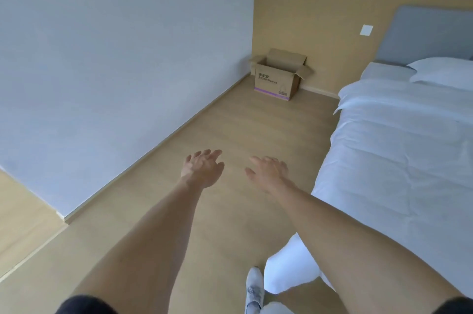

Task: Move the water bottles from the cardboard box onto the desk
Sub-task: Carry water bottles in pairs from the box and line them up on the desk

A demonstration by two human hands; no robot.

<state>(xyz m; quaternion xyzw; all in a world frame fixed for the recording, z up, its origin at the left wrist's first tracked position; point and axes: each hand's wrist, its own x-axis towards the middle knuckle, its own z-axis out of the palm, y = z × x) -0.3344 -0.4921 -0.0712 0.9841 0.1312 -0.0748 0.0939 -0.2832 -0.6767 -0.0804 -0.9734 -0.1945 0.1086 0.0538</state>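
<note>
The brown cardboard box [279, 75] with purple print and a purple band along its base is seen on the floor in the far corner, top flaps folded open. It is set against the tan wood wall panel [320, 32], close to the white wall [115, 57] on the left. Its inside is not visible from this angle, so the water bottles cannot be confirmed. No desk is shown in the head view.

Both bare arms are extended forward over the light wood-look floor [230, 129], well apart from the box. The left hand [203, 167] is held palm down, fingers spread wide and loosely curved, nothing gripped. The right hand [267, 171] is held the same way: fingers apart, slightly curled, empty. The two hands are near each other but not touching.

A bed with white bedding [404, 155] is seen along the right side, its near edge just beside the right forearm. A white pillow [442, 71] is laid at its head, below a grey padded headboard [430, 34]. A white square wall switch [366, 30] is mounted on the tan panel between box and headboard.

At the bottom edge, a light grey sneaker [254, 290] is seen on the floor, and dark short sleeves [84, 304] are visible at both upper arms.
</note>
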